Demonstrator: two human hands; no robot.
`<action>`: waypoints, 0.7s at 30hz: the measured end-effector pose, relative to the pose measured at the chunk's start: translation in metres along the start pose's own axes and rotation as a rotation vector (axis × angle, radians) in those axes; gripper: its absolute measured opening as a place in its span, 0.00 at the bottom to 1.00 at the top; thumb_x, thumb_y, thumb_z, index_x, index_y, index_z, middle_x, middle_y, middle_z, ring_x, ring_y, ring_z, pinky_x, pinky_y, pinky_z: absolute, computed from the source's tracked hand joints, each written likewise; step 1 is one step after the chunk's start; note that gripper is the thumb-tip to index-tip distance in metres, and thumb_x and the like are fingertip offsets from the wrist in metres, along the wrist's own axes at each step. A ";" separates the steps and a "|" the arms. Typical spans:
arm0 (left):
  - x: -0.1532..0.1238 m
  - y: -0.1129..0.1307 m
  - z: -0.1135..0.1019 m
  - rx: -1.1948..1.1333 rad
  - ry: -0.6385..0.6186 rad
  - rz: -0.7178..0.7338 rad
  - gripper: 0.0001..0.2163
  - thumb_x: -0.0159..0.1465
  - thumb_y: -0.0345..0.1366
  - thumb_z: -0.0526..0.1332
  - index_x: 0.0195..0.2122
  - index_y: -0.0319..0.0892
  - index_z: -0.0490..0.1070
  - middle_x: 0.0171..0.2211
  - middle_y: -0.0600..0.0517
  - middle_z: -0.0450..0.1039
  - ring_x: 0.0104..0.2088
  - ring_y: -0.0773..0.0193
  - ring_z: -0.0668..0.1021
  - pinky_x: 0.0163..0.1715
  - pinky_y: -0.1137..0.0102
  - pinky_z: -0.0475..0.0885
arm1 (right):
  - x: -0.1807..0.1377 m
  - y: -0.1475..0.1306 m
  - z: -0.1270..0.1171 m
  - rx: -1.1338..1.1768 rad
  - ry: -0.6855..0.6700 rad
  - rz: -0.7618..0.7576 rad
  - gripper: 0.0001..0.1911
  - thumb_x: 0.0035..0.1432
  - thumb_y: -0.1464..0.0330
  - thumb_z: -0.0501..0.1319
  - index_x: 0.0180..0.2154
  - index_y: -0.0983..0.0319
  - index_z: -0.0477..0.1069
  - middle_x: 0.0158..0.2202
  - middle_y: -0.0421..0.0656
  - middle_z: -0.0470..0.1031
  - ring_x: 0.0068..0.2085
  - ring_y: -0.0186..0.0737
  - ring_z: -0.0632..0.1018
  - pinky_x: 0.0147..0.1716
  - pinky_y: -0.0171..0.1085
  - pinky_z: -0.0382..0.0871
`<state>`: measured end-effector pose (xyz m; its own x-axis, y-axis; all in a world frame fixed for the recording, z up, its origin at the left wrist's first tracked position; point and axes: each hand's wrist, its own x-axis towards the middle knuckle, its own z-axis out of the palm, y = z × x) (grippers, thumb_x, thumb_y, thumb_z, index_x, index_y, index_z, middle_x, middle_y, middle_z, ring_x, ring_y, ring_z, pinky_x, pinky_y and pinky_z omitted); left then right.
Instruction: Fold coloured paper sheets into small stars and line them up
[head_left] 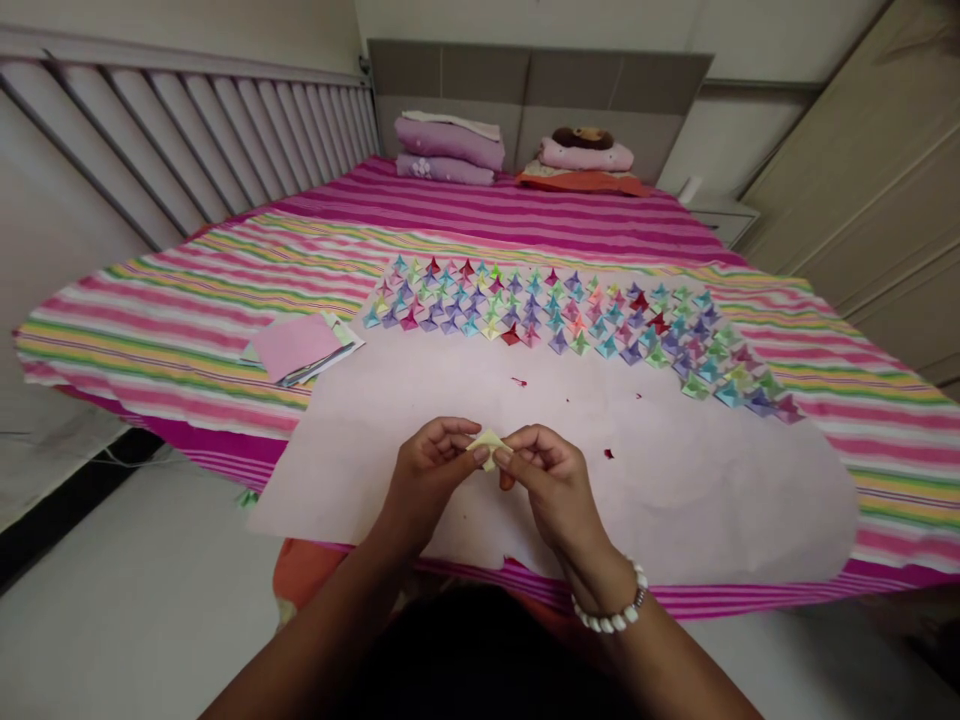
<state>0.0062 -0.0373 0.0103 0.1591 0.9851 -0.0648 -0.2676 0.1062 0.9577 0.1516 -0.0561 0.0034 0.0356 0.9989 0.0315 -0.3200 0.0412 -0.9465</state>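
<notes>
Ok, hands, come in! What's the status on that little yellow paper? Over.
Left hand and right hand both pinching the yellow paper. Held over the pink sheet. Rows of folded paper shapes farther back, clear of the hands.

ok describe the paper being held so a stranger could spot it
A pale sheet lies on the striped bed. Over its near edge, left hand and right hand pinch a small folded paper. Pale yellow, it alone is held, unlike the rows laid beyond.
</notes>
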 end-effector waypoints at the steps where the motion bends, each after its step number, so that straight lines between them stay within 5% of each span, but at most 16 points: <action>1: 0.000 -0.001 -0.001 -0.009 -0.003 -0.008 0.12 0.53 0.34 0.70 0.37 0.40 0.73 0.27 0.54 0.76 0.30 0.69 0.76 0.34 0.73 0.70 | 0.000 0.002 0.000 0.017 0.013 0.003 0.05 0.50 0.69 0.68 0.28 0.62 0.73 0.19 0.36 0.73 0.21 0.28 0.70 0.25 0.30 0.63; 11: 0.000 -0.005 0.005 -0.112 0.034 -0.070 0.15 0.54 0.36 0.69 0.42 0.40 0.72 0.31 0.53 0.77 0.33 0.69 0.76 0.37 0.72 0.70 | 0.004 0.009 0.003 0.043 0.133 -0.021 0.06 0.48 0.69 0.69 0.28 0.62 0.73 0.19 0.36 0.74 0.22 0.30 0.72 0.28 0.32 0.65; 15: 0.001 -0.010 0.009 -0.236 -0.002 -0.151 0.12 0.51 0.35 0.71 0.34 0.37 0.73 0.31 0.51 0.76 0.33 0.68 0.76 0.39 0.71 0.70 | 0.003 0.008 0.006 0.041 0.178 -0.029 0.08 0.47 0.67 0.70 0.28 0.61 0.72 0.19 0.36 0.73 0.23 0.32 0.72 0.27 0.33 0.67; 21: 0.004 0.000 -0.001 -0.442 -0.117 -0.386 0.14 0.48 0.32 0.73 0.34 0.37 0.73 0.27 0.55 0.72 0.25 0.75 0.73 0.29 0.78 0.69 | 0.005 0.002 -0.006 0.056 -0.036 -0.018 0.16 0.44 0.66 0.72 0.38 0.58 0.76 0.34 0.40 0.77 0.36 0.37 0.75 0.38 0.36 0.70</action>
<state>0.0061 -0.0335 0.0103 0.4205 0.8453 -0.3296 -0.5359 0.5245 0.6616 0.1567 -0.0513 0.0003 0.0082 0.9981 0.0608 -0.3719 0.0595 -0.9264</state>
